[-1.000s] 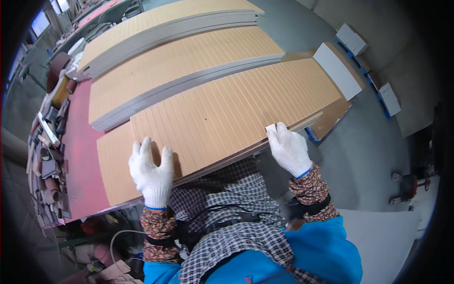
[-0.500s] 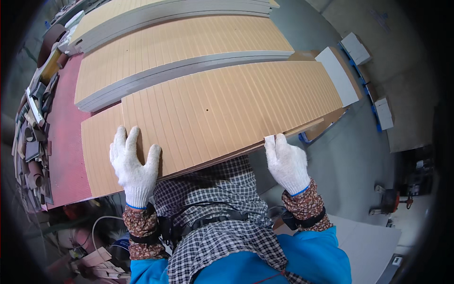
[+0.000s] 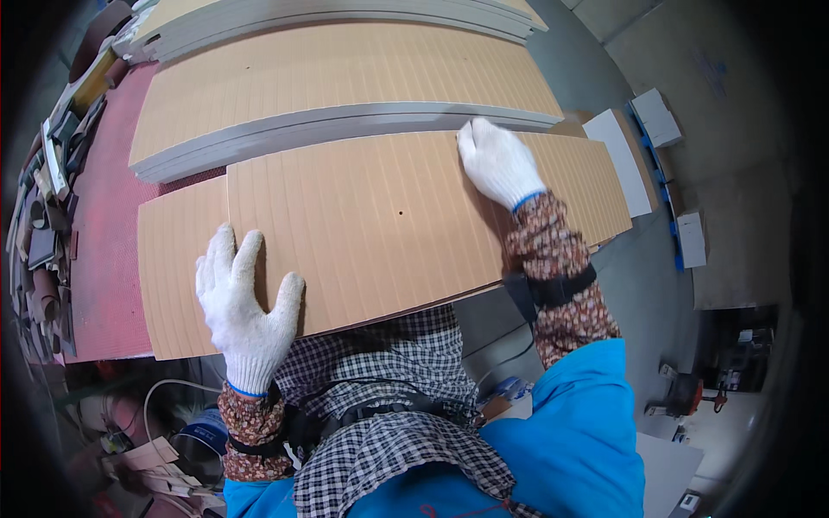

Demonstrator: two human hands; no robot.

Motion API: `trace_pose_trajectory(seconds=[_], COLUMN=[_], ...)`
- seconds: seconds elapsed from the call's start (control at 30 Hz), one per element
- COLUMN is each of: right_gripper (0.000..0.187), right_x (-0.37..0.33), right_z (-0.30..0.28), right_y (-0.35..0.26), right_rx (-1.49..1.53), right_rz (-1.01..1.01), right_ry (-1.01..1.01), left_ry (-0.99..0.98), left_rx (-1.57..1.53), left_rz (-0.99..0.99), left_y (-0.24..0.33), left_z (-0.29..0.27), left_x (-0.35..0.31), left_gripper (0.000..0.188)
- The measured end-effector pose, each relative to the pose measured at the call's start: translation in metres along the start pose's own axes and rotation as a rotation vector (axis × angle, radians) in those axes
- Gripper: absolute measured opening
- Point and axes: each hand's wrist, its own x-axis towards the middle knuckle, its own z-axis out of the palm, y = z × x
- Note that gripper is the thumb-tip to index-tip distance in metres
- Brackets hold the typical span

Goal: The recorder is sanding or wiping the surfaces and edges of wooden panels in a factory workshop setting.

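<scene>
A large tan grooved board (image 3: 380,224) lies on top of another like it, nearest to me on a red table (image 3: 104,259). My left hand (image 3: 246,306), in a white knit glove, rests flat with fingers spread on the board's near left part. My right hand (image 3: 499,162), also gloved, lies flat at the board's far edge, right beside the side of the thick stack of boards (image 3: 345,95) behind it. Neither hand grips anything.
A second stack of boards (image 3: 345,17) lies further back. Cluttered odds and ends (image 3: 43,173) line the table's left edge. White boxes (image 3: 656,116) and a flat white panel (image 3: 617,160) sit on the grey floor at right. Cables and scraps (image 3: 147,432) lie lower left.
My right hand has moved from the board's near right edge up to its far edge. The left hand has stayed flat near the near left part; the view has shifted closer.
</scene>
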Motion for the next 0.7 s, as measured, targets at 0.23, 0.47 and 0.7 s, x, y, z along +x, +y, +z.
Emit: trace_pose_trajectory(seconds=[0.23,0.47,0.7], right_gripper=[0.043,0.039,0.028], right_x=[0.058,-0.019,-0.148], right_z=[-0.005,-0.007,-0.021], right_y=[-0.004,-0.012,-0.011], right_rx=[-0.093,-0.024,-0.059], right_rz=[-0.062,0.03,-0.029], right_ry=[-0.151,-0.021,0.038], left_ry=[0.009,0.027,0.027], left_rx=[-0.014,-0.025,-0.009], left_rz=[-0.006,-0.012,-0.014], left_y=[-0.004,-0.008,-0.011], left_z=[0.0,0.002,0.003], left_x=[-0.003,-0.004,-0.004], left_gripper=[0.055,0.053,0.052])
